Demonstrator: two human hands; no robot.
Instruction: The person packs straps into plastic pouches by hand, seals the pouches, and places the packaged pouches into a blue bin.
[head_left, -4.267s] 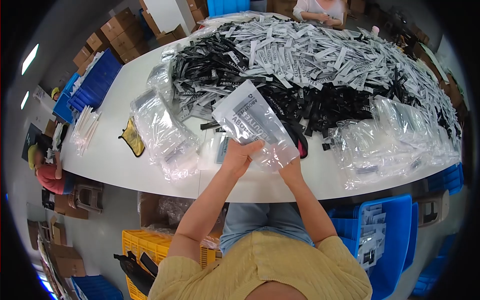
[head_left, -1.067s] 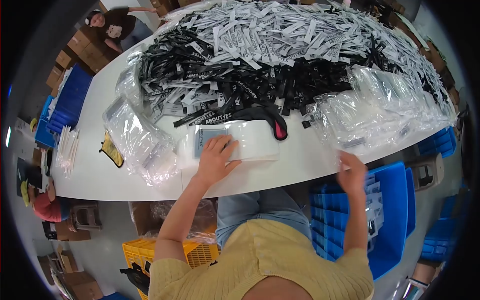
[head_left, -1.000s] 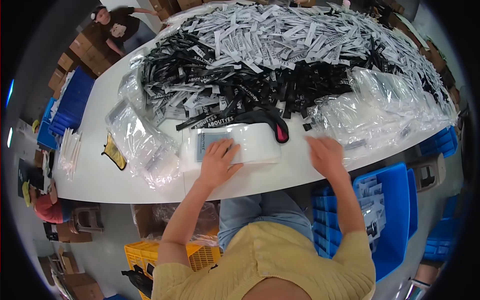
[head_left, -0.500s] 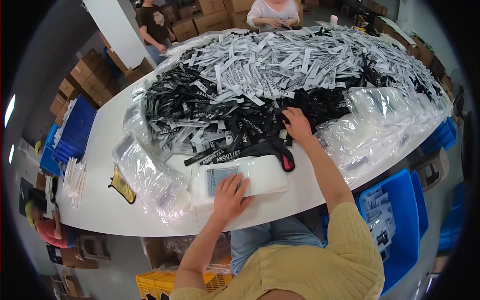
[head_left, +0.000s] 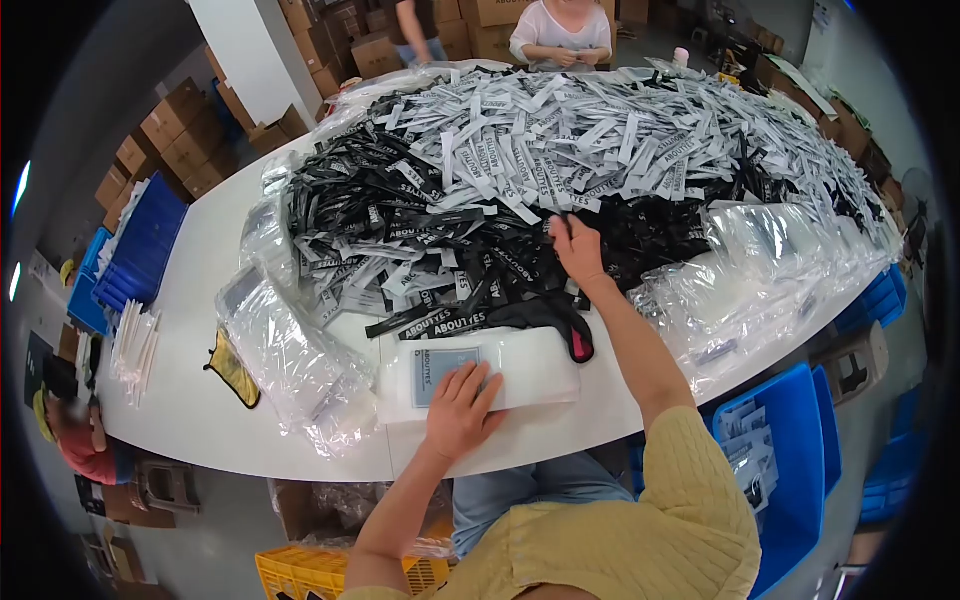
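My left hand lies flat, fingers spread, over a grey-blue printed card and the white plastic bags beneath it at the table's front edge. At the near side of a large heap, my right hand is among black straps with white lettering. Its fingers are bent together, and whatever is between them is hidden. Just beyond the bags rests a black fabric piece with a pink-lined end. Behind my right hand, white labelled strips cover most of the heap.
Clear plastic bags lie in a stack at left and a pile at right. A yellow mesh pouch and white sticks are on the white table. A blue bin stands at lower right. Two people stand across the table.
My right hand has shifted slightly left in the black straps, its fingers drawn closer together. My left hand stays on the card. A person at the back has moved right.
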